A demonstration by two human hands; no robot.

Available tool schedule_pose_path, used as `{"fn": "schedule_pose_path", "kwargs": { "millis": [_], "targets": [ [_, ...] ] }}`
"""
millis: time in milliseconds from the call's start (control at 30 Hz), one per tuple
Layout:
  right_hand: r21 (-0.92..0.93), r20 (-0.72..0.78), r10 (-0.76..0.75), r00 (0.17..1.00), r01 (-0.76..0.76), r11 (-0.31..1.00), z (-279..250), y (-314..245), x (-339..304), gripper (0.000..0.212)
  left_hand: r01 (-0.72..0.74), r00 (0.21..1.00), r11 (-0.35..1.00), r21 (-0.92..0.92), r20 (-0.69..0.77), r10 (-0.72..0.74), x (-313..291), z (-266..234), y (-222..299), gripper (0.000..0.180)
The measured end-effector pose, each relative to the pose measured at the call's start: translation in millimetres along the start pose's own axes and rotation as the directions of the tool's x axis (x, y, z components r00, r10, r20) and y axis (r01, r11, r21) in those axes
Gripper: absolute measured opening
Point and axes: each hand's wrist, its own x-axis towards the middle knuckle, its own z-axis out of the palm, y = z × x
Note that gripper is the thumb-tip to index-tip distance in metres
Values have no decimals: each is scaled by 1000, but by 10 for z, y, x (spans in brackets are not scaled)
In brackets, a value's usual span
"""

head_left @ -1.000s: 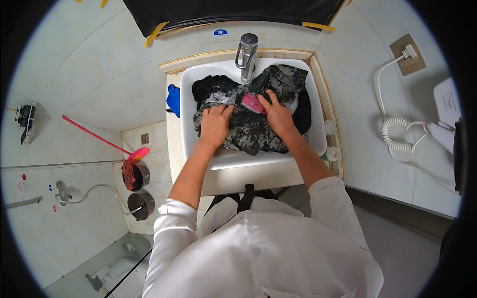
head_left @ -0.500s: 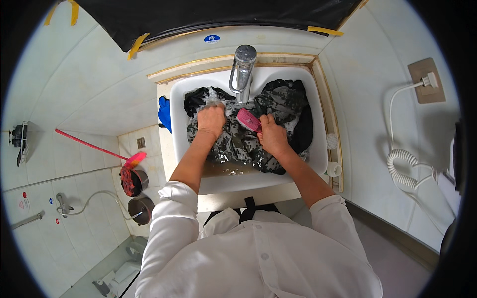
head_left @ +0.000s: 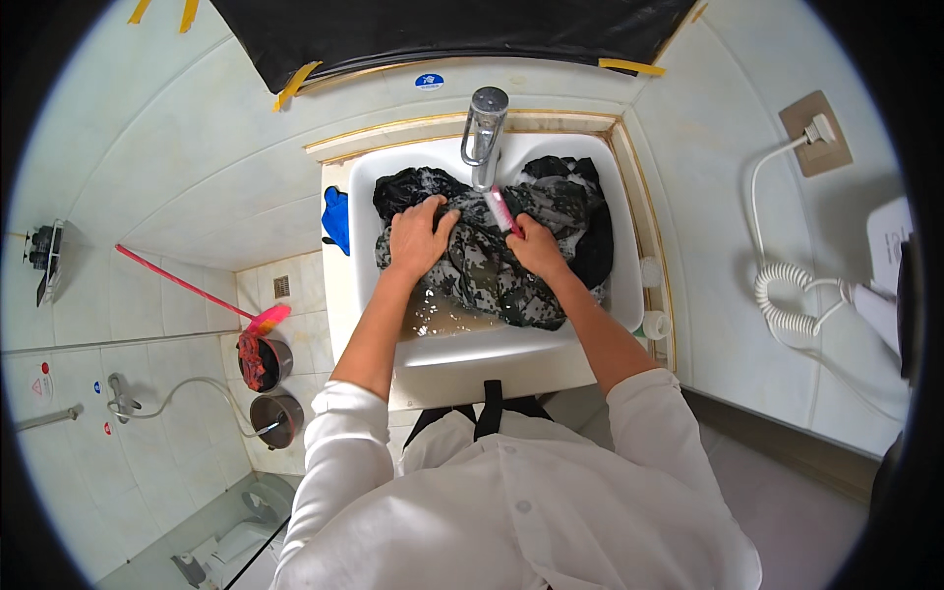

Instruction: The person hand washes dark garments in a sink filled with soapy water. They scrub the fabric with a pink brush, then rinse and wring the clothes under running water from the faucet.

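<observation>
A wet camouflage garment [head_left: 497,280] with black parts lies bunched across the white sink [head_left: 462,352], in murky brownish water [head_left: 433,317]. My left hand [head_left: 417,241] rests on the cloth at the left, fingers laid out and thumb apart. At the right, my right hand [head_left: 539,248] grips a pink scrub brush [head_left: 503,210] by its handle. The brush is tilted on edge over the cloth, its far end just below the metal faucet [head_left: 484,138]. Some white foam clings to the fabric near the brush.
A blue cloth or glove [head_left: 335,220] lies on the counter left of the sink. Small white containers [head_left: 656,324] stand along its right side. On the floor at left are two buckets [head_left: 276,421] and a pink-handled broom [head_left: 187,285]. A coiled white cord [head_left: 787,295] hangs on the right wall.
My left hand has opened from a closed grip and now lies on the cloth. The brush has turned on edge and moved up toward the faucet. The garment has shifted, with less foam at left.
</observation>
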Motion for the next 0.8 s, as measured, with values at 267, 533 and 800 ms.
{"fn": "schedule_pose_path", "kwargs": {
  "millis": [267,533,800],
  "targets": [
    [681,711,149,687,-726,98,-80,-532,-755,24,-342,933,930,135,164,319,-954,-234,269,134],
    [618,488,237,840,-524,586,-15,-529,-817,15,-433,900,852,296,91,426,-812,48,353,99],
    [74,-334,-81,939,112,991,-990,-140,-552,35,-376,926,862,340,183,331,-311,329,654,58]
  ]
}}
